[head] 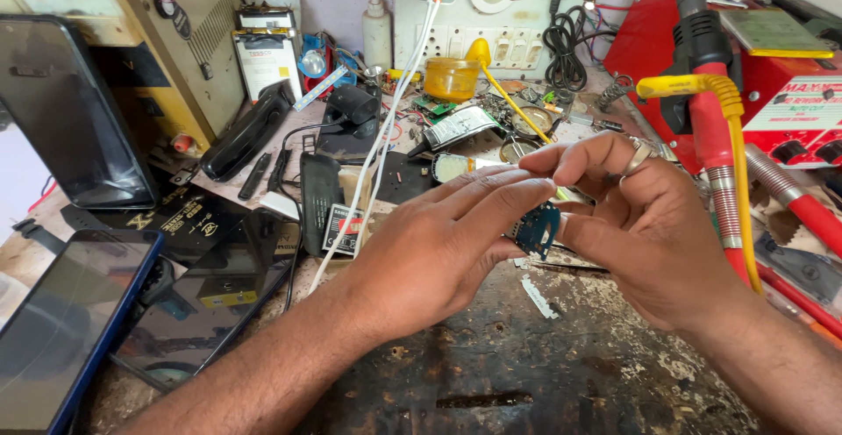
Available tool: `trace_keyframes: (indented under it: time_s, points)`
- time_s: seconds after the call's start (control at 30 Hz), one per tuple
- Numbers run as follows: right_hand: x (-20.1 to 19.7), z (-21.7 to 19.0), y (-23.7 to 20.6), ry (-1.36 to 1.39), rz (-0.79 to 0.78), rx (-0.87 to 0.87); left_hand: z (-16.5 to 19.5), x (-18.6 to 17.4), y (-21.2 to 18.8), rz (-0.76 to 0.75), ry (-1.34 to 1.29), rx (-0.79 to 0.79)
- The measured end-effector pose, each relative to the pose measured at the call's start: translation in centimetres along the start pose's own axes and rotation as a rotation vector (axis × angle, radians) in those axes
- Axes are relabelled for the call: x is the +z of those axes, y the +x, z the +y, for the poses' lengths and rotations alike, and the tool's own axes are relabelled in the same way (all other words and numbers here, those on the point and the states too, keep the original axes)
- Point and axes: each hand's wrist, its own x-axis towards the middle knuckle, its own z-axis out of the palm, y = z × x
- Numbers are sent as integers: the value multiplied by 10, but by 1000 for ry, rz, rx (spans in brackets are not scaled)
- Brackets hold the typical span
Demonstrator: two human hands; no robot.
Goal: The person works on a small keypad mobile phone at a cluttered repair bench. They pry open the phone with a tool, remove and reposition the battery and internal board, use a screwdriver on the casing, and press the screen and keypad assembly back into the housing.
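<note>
Small blue circuit board (pixel 537 230), tilted, above workbench

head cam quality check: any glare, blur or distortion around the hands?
Head view: daylight, soft shadows; glare on the tablet screen; wide-angle bending at the edges; left hand and right hand slightly motion-soft, small blue circuit board between them still readable.

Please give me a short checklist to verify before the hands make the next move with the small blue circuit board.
1. Small blue circuit board held between both hands: ok.
2. Left hand fingers on the board: ok.
3. Right hand fingers on the board: ok.
4. Board clear of the workbench: ok, it looks lifted.
5. White cable away from the hands: ok.
6. Board's component side undamaged: cannot tell, mostly hidden.
</note>
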Motion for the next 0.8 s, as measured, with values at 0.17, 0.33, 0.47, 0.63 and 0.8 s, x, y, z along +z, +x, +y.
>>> trace_keyframes:
  time_s: [0.17, 0.33, 0.47, 0.63, 0.8]
  points:
    - [-1, -3, 5, 82, -22, 88, 0, -5, -1, 19, 59, 62]
    - [-3, -2, 6, 119, -21, 153, 0, -5, -1, -9, 76, 53]
    - [-3, -3, 7, 82, -25, 171, -1, -4, 0, -8, 72, 52]
    - [0, -6, 8, 77, -46, 132, -1, -2, 0, -9, 45, 29]
    - [4, -7, 5, -74, -16, 54, 1, -2, -2, 13, 16, 4]
